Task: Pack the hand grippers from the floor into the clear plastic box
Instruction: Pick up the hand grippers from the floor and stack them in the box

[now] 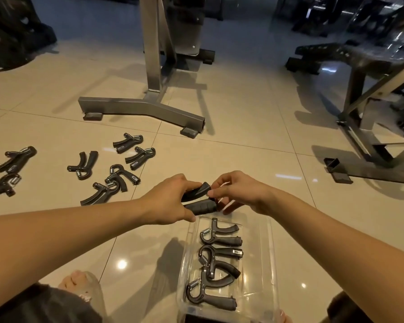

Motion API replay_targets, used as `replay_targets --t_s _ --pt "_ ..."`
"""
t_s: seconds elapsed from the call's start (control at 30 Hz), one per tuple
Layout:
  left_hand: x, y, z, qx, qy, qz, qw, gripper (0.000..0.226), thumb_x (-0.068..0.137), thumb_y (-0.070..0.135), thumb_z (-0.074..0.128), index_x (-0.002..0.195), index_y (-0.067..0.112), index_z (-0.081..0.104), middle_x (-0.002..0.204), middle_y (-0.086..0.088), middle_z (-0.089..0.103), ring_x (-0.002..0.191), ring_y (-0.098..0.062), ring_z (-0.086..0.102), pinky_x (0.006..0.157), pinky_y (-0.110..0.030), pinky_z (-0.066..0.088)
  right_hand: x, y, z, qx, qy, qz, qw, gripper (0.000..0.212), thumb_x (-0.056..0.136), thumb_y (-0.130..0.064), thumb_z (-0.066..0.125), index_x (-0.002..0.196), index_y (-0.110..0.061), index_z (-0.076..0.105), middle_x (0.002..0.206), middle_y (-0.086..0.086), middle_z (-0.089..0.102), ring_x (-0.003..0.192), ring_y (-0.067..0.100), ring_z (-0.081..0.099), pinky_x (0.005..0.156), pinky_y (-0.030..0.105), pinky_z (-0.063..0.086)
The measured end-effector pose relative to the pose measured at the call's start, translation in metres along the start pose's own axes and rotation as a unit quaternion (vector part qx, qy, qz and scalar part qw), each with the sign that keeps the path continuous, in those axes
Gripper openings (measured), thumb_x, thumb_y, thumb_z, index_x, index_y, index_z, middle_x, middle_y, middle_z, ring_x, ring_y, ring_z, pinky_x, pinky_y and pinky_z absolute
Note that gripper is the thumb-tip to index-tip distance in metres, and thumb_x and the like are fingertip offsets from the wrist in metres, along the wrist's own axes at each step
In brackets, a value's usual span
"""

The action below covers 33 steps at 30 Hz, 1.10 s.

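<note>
Now | left hand [170, 199] grip clasps hand gripper [200, 201] | right hand [240, 192] grip pinches its handles | above clear plastic box [269, 252]

Matte black plastic hand grippers with silver coiled springs [83, 165] lie at centre left on a glossy beige tiled floor [243, 127] crossed by thin dark grout lines. At lower centre, a colourless transparent plastic box [269, 248] shows more black grippers [219, 234]. Grey brushed-metal rack base [140, 108], upper centre.

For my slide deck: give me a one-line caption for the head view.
Both hands hold a hand gripper above the clear plastic box, three packed inside, seven left on the floor.
</note>
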<state>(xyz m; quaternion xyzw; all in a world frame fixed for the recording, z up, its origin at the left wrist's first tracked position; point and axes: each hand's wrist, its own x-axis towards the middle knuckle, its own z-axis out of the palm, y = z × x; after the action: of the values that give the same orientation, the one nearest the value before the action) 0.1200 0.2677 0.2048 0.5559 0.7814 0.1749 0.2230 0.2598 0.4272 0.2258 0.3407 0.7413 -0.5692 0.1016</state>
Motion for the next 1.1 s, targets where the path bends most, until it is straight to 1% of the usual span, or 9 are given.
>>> replay_targets --t_s 0.23,0.43,0.63,0.7,0.77,0.87,0.93,1.0,1.1 --pt "-0.003 0.002 -0.01 0.003 0.029 0.049 0.998 0.076 0.077 0.036 0.084 0.145 0.031 0.049 0.116 0.008 0.051 0.107 -0.012 0.051 0.096 -0.033 0.048 -0.003 0.004 0.014 0.134 0.006 -0.003 0.991 0.024 0.094 -0.008 0.069 0.116 -0.003 0.062 0.106 0.027 0.071 0.08 0.028 0.072 0.069 0.035 0.062" --pt "0.0 -0.009 -0.024 0.032 0.155 0.048 0.986 0.085 0.077 0.042 0.083 0.15 0.029 0.041 0.146 0.008 0.041 0.133 -0.012 0.038 0.109 -0.033 0.039 -0.007 -0.002 -0.016 0.168 0.069 -0.019 0.983 0.021 0.094 -0.006 0.067 0.113 0.002 0.065 0.108 0.026 0.071 0.085 0.03 0.073 0.075 0.036 0.061" --pt "0.005 -0.016 -0.023 -0.027 0.103 -0.052 0.993 0.076 0.077 0.054 0.079 0.143 0.024 0.054 0.128 0.004 0.067 0.109 -0.011 0.062 0.088 -0.025 0.044 -0.006 0.009 -0.037 0.188 0.074 -0.024 0.979 0.021 0.094 -0.007 0.067 0.113 0.001 0.066 0.113 0.026 0.069 0.088 0.028 0.073 0.076 0.035 0.059" --pt "0.009 -0.01 -0.022 -0.028 0.105 -0.043 0.993 0.072 0.077 0.052 0.08 0.139 0.022 0.058 0.124 0.004 0.068 0.109 -0.012 0.062 0.091 -0.027 0.048 -0.006 0.015 -0.039 0.14 0.087 -0.032 0.986 0.026 0.095 -0.008 0.067 0.12 -0.001 0.064 0.112 0.024 0.069 0.088 0.028 0.073 0.077 0.037 0.061" --pt "0.014 -0.004 -0.02 -0.021 0.102 -0.032 0.994 0.069 0.078 0.052 0.08 0.136 0.021 0.06 0.123 0.003 0.069 0.11 -0.014 0.062 0.094 -0.032 0.05 -0.007 0.019 -0.042 -0.024 0.133 -0.058 0.989 0.041 0.094 -0.016 0.069 0.132 -0.006 0.058 0.107 0.017 0.07 0.089 0.025 0.072 0.08 0.039 0.062" --pt "0.022 0.005 -0.014 -0.021 0.09 -0.034 0.995 0.064 0.08 0.052 0.079 0.133 0.019 0.063 0.118 0.0 0.071 0.107 -0.018 0.064 0.095 -0.039 0.053 -0.01 0.027 -0.038 -0.305 0.157 -0.099 0.934 0.068 0.086 -0.044 0.075 0.144 -0.02 0.049 0.12 0.005 0.062 0.104 0.021 0.062 0.091 0.038 0.054" --pt "0.028 0.008 -0.011 -0.03 0.085 -0.042 0.995 0.062 0.079 0.051 0.08 0.13 0.018 0.065 0.114 -0.001 0.072 0.104 -0.02 0.065 0.095 -0.042 0.054 -0.011 0.036 -0.033 -0.416 0.158 -0.104 0.889 0.08 0.08 -0.056 0.076 0.147 -0.027 0.044 0.129 0.002 0.05 0.113 0.021 0.054 0.095 0.037 0.049" --pt "0.034 0.011 -0.007 -0.037 0.071 -0.044 0.996 0.062 0.079 0.048 0.081 0.13 0.018 0.065 0.114 -0.002 0.073 0.106 -0.021 0.065 0.096 -0.043 0.053 -0.009 0.046 -0.03 -0.452 0.172 -0.116 0.868 0.082 0.078 -0.059 0.076 0.147 -0.027 0.045 0.136 0.002 0.046 0.12 0.022 0.051 0.099 0.04 0.048" --pt "0.038 0.018 0.003 -0.034 0.05 -0.02 0.998 0.06 0.078 0.044 0.083 0.128 0.016 0.067 0.116 -0.002 0.073 0.107 -0.02 0.065 0.097 -0.042 0.052 -0.002 0.056 -0.031 -0.44 0.169 -0.123 0.873 0.079 0.078 -0.053 0.078 0.144 -0.021 0.049 0.139 0.002 0.051 0.123 0.023 0.052 0.101 0.042 0.047"
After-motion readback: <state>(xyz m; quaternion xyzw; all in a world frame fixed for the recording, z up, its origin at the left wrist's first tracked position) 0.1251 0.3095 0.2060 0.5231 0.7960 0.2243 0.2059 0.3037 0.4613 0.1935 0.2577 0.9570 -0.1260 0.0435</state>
